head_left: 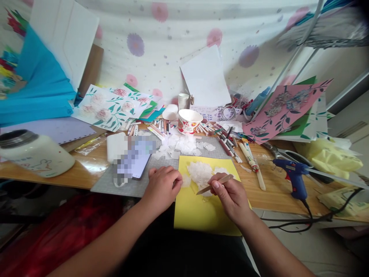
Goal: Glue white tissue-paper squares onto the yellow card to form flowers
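Note:
My right hand [230, 194] grips slim, tan-grey tweezers [206, 189] like a pen, with the pointed end down to the left over a sheet of yellow paper [207, 213]. On that sheet lies a ruffled white flower [198, 173] of thin, layered petals, with a smaller white cluster [221, 170] to its right. My left hand [164, 184] is curled at the sheet's left edge, thumb and fingers pinched together. A translucent white petal [186, 181] shows right at its fingertips, beside the flower.
Loose white petals [184, 144] are heaped behind the sheet, before a paper bowl [190, 120] and scattered markers [227, 144]. A phone [138, 159] lies on the grey cutting mat [106, 187]. A blue glue gun [296, 177] stands right, its cable hanging over the edge; a jar [37, 154] stands left.

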{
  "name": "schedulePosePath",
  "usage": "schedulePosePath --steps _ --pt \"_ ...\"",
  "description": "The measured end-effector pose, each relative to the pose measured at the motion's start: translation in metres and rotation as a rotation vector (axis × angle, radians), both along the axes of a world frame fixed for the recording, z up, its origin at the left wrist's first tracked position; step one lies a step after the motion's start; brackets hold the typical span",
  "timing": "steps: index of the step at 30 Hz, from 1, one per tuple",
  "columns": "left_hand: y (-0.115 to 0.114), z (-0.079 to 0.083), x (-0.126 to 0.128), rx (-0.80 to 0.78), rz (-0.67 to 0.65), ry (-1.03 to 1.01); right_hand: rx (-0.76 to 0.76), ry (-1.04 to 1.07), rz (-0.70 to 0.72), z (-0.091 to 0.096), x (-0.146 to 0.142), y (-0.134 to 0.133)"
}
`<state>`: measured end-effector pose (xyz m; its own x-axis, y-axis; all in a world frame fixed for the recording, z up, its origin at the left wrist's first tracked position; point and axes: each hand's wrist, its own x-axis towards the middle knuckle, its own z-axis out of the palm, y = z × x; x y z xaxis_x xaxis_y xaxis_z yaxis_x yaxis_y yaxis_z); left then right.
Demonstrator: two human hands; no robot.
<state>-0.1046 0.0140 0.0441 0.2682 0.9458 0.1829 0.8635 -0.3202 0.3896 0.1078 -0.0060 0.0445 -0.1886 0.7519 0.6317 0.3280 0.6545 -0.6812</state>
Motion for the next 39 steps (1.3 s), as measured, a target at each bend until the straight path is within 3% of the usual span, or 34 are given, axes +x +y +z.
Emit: schedulePosePath --steps 7,14,21,24,29,31,35,39 --pt "-0.003 0.004 0.0 -0.109 -0.087 -0.129 -0.005 0.166 -0.082 -0.009 -0.001 0.003" --pt "-0.003 0.002 0.001 -0.109 -0.089 -0.155 -0.041 0.046 -0.012 -0.007 -0.006 0.004" --pt "-0.002 0.001 -0.002 -0.058 -0.036 -0.12 -0.038 0.045 -0.033 -0.006 -0.005 0.004" --pt "0.001 0.0 -0.008 0.024 -0.002 -0.05 -0.038 0.032 -0.024 -0.005 -0.006 0.004" --pt "0.003 0.001 -0.021 0.288 0.133 0.119 0.0 -0.039 -0.009 -0.001 -0.008 0.004" --pt "-0.002 0.003 -0.021 0.315 0.059 0.08 0.011 -0.057 -0.014 0.001 -0.008 0.004" --pt "-0.018 0.004 -0.01 0.173 -0.261 0.004 0.012 -0.082 0.003 0.004 -0.008 0.006" --pt "-0.023 -0.002 0.0 0.13 -0.293 0.064 -0.01 -0.046 0.005 0.006 -0.01 0.009"
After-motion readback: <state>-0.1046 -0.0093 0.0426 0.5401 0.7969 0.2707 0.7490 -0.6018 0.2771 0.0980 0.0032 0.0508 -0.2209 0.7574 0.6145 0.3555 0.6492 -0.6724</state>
